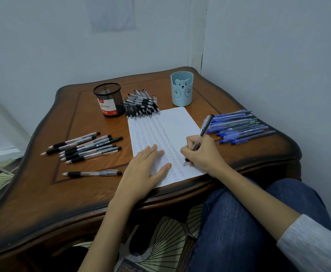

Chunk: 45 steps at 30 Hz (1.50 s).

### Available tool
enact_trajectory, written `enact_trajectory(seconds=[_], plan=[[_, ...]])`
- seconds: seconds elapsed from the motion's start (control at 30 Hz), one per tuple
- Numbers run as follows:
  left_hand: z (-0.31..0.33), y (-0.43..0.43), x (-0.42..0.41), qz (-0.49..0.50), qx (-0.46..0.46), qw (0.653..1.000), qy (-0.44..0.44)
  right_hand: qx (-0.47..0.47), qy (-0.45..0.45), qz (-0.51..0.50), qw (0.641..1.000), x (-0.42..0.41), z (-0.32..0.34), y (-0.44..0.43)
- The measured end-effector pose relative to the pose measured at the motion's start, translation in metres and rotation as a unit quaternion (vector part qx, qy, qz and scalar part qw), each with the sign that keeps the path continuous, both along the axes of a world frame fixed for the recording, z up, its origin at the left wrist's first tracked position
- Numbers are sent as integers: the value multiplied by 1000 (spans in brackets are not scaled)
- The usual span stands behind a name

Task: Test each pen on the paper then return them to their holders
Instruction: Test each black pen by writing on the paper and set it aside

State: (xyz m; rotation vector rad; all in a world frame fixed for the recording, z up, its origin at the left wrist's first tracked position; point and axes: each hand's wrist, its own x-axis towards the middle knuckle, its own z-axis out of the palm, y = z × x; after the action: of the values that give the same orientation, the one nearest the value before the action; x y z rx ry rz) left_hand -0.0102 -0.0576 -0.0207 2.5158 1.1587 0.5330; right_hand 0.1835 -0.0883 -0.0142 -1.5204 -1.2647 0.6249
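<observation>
**A:** While the right hand [202,154] is down on the sheet, how is its pen [202,132] held?

**B:** Pinched between the thumb and curled fingers. The barrel tilts up and away to the right. The tip touches the paper [177,124] near its near right corner.

**A:** Left hand?

**B:** The left hand [147,166] lies flat on the near left part of the paper, fingers straight and slightly spread, gripping nothing.

**A:** The paper itself?

**B:** A white sheet, mid-table, with its near edge at the rim of the wooden table [62,193]. Columns of small marks cover the left and middle. The far right part is blank.

**A:** Holders?

**B:** The black mesh holder [108,100] stands upright beyond the sheet's far left corner and has a red-and-white label. Cannot tell what is inside. The pale blue bear holder [181,90] stands upright beyond the far right corner.

**A:** Loose pens?

**B:** A heap of black pens [141,105] lies between the two holders, reaching the sheet's far edge. The blue pens [241,126] lie side by side right of the sheet, near the table's edge. A cluster of black-grip pens [86,147] lies left of the sheet. A single pen [92,173] lies apart from it, nearer the person.
</observation>
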Motion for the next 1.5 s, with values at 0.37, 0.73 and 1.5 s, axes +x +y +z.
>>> enact_trajectory(seconds=[0.37,0.73,1.5], plan=[[0,-1,0,1,-4,1000,-5,16,-6,-16,1000,3,-3,1],[2,-2,1,1,-4,1000,-7,27,0,-19,999,3,-4,1],[2,-2,0,2,-2,1000,-6,-9,238,2,971,2,11,-3]])
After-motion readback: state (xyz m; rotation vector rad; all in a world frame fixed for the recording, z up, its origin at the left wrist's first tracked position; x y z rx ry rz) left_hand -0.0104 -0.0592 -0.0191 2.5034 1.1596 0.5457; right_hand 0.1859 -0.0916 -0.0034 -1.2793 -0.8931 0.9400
